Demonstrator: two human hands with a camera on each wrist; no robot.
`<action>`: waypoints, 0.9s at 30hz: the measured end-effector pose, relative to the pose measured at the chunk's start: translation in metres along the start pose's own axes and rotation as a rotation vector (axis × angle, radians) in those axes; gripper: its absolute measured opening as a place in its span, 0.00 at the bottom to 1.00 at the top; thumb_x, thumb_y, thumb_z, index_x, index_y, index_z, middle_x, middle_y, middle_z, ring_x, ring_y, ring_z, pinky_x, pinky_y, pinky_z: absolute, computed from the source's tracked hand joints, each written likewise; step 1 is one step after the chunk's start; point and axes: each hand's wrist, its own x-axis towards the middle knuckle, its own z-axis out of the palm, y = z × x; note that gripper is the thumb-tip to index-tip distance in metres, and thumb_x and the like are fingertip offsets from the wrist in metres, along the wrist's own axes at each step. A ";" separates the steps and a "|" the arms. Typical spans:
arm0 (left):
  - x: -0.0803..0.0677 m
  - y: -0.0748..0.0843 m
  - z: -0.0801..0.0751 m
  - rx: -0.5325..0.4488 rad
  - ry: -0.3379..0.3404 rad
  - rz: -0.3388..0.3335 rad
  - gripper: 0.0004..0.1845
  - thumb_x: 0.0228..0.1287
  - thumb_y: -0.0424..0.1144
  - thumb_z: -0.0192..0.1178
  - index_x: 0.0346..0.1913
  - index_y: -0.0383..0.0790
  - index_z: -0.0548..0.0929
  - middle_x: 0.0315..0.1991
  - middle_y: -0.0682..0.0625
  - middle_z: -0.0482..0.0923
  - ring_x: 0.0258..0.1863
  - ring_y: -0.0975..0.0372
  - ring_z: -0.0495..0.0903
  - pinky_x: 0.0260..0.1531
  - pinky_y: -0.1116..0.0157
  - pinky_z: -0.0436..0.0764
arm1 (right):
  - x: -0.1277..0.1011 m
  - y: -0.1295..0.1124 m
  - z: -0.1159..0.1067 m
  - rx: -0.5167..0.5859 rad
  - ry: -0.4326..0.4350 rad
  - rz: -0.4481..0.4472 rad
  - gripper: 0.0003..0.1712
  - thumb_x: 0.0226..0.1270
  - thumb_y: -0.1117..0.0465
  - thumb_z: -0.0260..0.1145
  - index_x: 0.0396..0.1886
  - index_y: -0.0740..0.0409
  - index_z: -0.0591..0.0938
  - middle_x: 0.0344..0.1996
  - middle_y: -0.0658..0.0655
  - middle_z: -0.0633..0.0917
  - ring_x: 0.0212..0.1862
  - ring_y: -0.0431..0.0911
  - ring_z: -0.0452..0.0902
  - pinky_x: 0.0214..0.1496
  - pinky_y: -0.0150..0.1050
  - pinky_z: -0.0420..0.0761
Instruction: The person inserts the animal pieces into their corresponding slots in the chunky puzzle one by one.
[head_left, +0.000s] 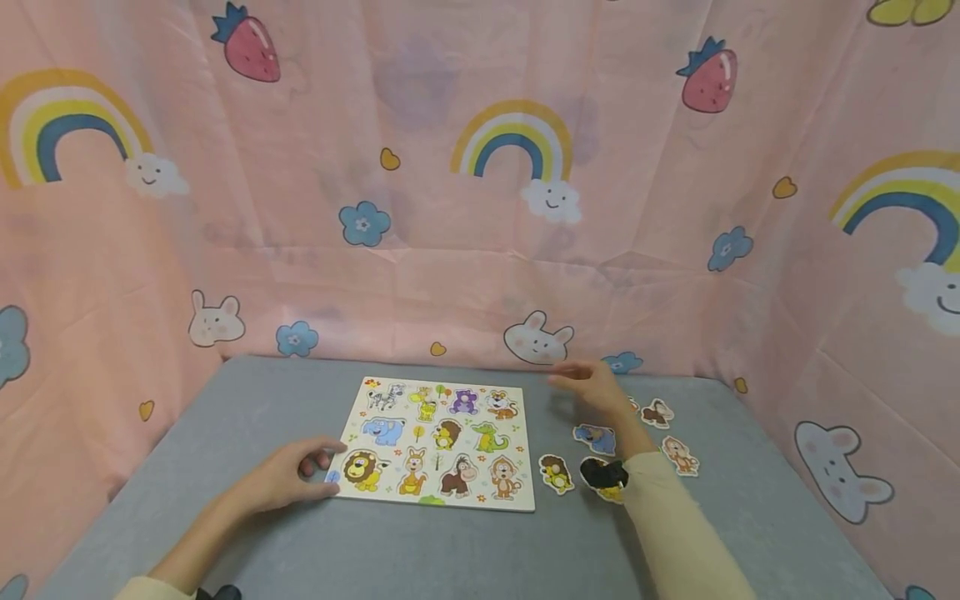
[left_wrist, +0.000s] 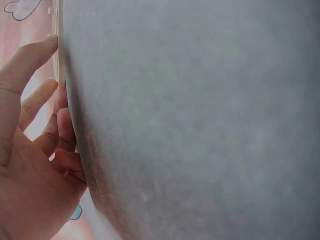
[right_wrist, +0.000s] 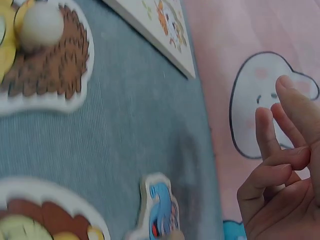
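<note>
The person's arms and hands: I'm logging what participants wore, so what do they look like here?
Both hands are bare, without gloves, and no rings show. The right hand comes out of a long pale cream sleeve reaching the wrist, where a small black wrist device sits. The left hand has a bare forearm; a pale cream sleeve edge shows only near the elbow, beside a dark object at the frame's bottom.

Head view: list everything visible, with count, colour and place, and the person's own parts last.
Puzzle board: one, white with coloured animal pictures, flat on the table centre.
Loose animal pieces: about six visible, brown, blue and yellow, scattered right of the board; some hidden by the right arm.
Table: one, grey cloth surface.
Backdrop: pink fabric with rainbows, bunnies and strawberries, behind and at both sides.
Left hand: touches the board's left edge, fingers loosely curled.
Right hand: above the loose pieces, fingers relaxed, holding nothing.
</note>
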 end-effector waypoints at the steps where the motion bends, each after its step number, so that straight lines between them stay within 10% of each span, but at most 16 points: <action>1: 0.000 0.000 0.000 0.002 -0.001 0.000 0.29 0.55 0.42 0.77 0.58 0.36 0.81 0.36 0.53 0.73 0.33 0.63 0.70 0.36 0.64 0.69 | -0.001 -0.001 -0.002 0.003 -0.002 0.001 0.25 0.68 0.55 0.73 0.57 0.67 0.83 0.50 0.61 0.86 0.54 0.55 0.79 0.56 0.51 0.73; 15: -0.001 -0.001 0.000 -0.001 -0.001 0.002 0.29 0.56 0.43 0.77 0.58 0.36 0.81 0.37 0.53 0.73 0.34 0.63 0.70 0.36 0.64 0.70 | -0.021 0.022 -0.046 -0.012 0.014 0.040 0.27 0.71 0.56 0.71 0.61 0.70 0.79 0.47 0.61 0.85 0.30 0.43 0.73 0.30 0.44 0.74; 22: 0.000 -0.001 0.001 -0.001 -0.002 0.001 0.29 0.56 0.43 0.77 0.58 0.36 0.81 0.37 0.53 0.73 0.34 0.62 0.70 0.37 0.63 0.70 | -0.030 0.045 -0.070 -0.119 0.097 0.049 0.29 0.72 0.54 0.70 0.62 0.71 0.78 0.53 0.66 0.83 0.48 0.51 0.81 0.40 0.44 0.81; 27: 0.000 -0.002 0.001 -0.001 -0.002 -0.006 0.29 0.56 0.43 0.77 0.58 0.36 0.81 0.37 0.53 0.73 0.34 0.62 0.70 0.37 0.63 0.70 | -0.035 0.055 -0.083 -0.137 0.125 0.111 0.31 0.71 0.53 0.71 0.64 0.69 0.77 0.55 0.67 0.82 0.39 0.51 0.78 0.33 0.43 0.79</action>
